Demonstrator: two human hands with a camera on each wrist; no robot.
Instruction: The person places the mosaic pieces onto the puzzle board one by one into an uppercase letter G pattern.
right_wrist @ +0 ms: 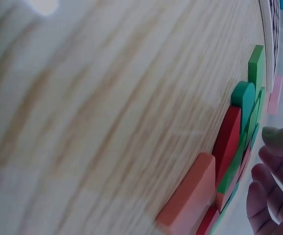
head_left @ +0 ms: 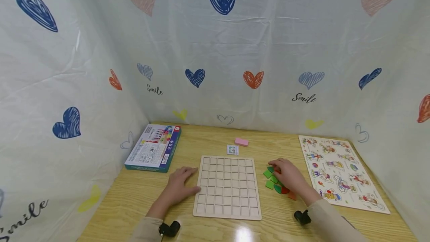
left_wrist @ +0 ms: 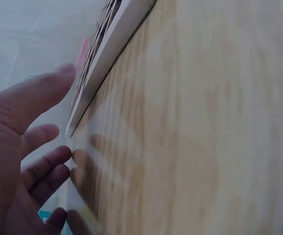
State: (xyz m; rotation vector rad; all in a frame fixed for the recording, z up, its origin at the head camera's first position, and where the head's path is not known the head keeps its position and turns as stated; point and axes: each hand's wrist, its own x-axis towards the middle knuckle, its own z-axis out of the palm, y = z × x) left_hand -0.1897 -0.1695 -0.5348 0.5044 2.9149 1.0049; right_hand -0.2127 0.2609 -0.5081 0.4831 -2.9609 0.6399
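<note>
Yellow-brown wooden desk (head_left: 111, 212) | pale wooden grid board (head_left: 227, 188): I see none in, looks not begun | left hand (head_left: 179, 186) spread at its edge | right hand (head_left: 288, 174) loose over flat green, red pieces (head_left: 270, 184)

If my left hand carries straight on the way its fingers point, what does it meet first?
Most likely the left edge of the gridded board, right by the left hand's thumb and index fingertip. Whether it already touches, or would pass just above, I can't tell.

Along the back edge of the tabletop (head_left: 275, 143), room opens between pink block (head_left: 241, 142) and picture board (head_left: 336, 174); a box (head_left: 151, 148) blocks the back left corner, a grid board (head_left: 227, 186) the middle.
</note>
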